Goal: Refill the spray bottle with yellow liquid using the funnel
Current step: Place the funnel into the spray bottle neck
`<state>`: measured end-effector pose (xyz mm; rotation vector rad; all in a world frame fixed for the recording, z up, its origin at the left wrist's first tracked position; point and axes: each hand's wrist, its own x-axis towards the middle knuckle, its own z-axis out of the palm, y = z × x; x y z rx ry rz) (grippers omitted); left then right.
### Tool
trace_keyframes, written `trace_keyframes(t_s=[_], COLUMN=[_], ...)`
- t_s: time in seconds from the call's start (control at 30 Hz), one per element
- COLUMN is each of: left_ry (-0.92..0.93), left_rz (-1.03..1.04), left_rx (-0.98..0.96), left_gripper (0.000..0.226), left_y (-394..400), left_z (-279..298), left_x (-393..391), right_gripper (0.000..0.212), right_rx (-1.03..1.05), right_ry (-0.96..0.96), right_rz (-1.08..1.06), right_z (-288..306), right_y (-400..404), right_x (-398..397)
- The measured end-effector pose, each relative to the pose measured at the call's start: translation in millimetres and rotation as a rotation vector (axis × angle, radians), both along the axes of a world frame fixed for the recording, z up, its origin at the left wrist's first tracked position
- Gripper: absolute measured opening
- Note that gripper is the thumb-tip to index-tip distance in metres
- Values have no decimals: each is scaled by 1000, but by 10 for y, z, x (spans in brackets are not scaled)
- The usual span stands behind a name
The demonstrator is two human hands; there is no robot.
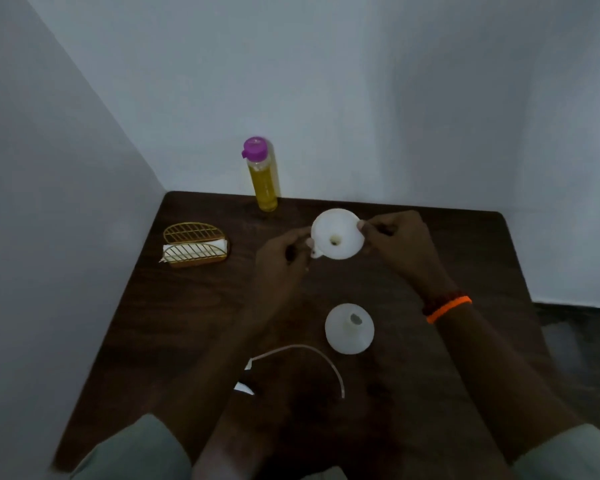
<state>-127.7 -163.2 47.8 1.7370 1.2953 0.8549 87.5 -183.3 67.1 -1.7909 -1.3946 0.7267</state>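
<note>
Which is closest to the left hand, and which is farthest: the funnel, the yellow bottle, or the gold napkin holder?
From the left hand, in the head view:
1. White funnel: held at its rim, just right of the hand.
2. Gold napkin holder: off to the left on the table.
3. Yellow liquid bottle: farthest, at the table's back edge by the wall.

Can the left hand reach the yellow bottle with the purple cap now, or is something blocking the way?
Probably not at once. The left hand and right hand both hold the white funnel, so it is busy. The table between it and the bottle looks bare.
</note>
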Motion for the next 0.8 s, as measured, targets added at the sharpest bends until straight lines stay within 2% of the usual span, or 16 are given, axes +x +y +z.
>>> trace_keyframes(t_s=[0.27, 0.8], left_ry=[-166, 2], left_rz=[-122, -178], left_rx=[-94, -120], left_gripper=[22, 22], left_y=[-662, -894], left_z=[322, 98], left_x=[-139, -124], right_gripper=[14, 17], right_rx=[-11, -98], right_ry=[-70, -60], right_rz=[-33, -103], right_z=[357, 13], right_y=[-850, -1252], right_x=[-57, -114])
